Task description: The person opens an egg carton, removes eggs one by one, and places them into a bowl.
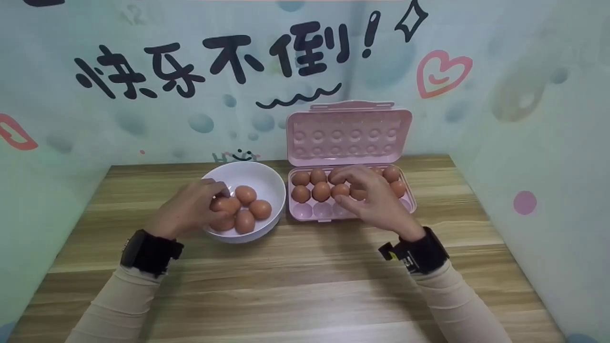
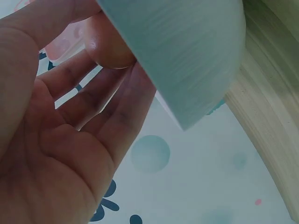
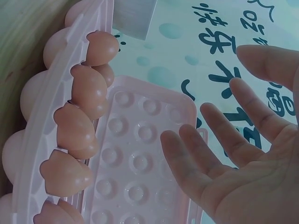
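My left hand [image 1: 188, 207] reaches over the near-left rim of a white bowl [image 1: 274, 183]. Its thumb and fingers pinch a brown egg [image 2: 110, 44], which the bowl's wall partly hides in the left wrist view. Several other brown eggs [image 1: 246, 195] lie in the bowl around those fingers. To the right stands a pink egg box [image 1: 305, 209] with its lid [image 1: 350, 136] raised. Brown eggs [image 3: 77, 128] sit in its two back rows, and bare cups show along the front row. My right hand [image 1: 379, 200] hovers above the box, fingers spread and holding nothing, hiding some eggs.
Bowl and egg box stand side by side at the back of a wood-grain table [image 1: 295, 286]. Directly behind them rises a pale printed backdrop [image 1: 167, 128], which also closes off both sides. The raised lid stands close to this backdrop.
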